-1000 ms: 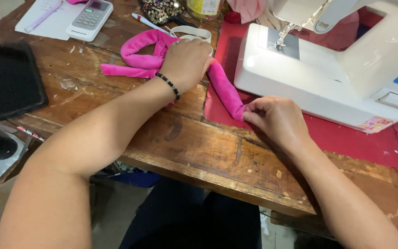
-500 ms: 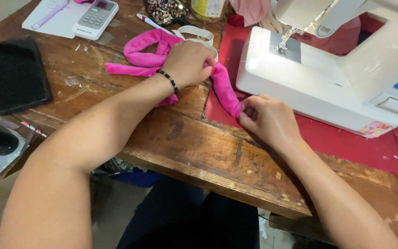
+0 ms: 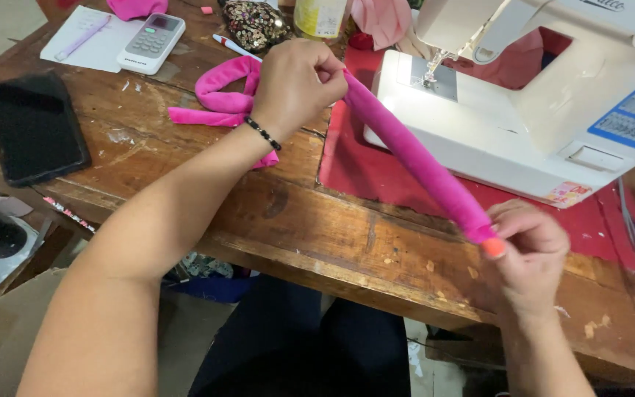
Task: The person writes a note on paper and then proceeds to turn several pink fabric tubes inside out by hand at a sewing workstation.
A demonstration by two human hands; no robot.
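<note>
Pink fabric tube (image 3: 413, 151), long and soft, stretches taut between the person's two hands above the worn wooden table (image 3: 332, 235). The left hand (image 3: 297, 82) is closed in a fist around the tube's upper stretch, a black bead bracelet (image 3: 262, 133) on its wrist; behind that hand the rest of the tube lies looped on the table. The right hand (image 3: 527, 254) pinches the tube's near end between thumb and fingertips, an orange tip showing there. Just beyond the tube stands a white sewing machine (image 3: 553, 95) on a red mat (image 3: 376, 176). Well off to the left hand's side lies a black tablet (image 3: 34, 125).
</note>
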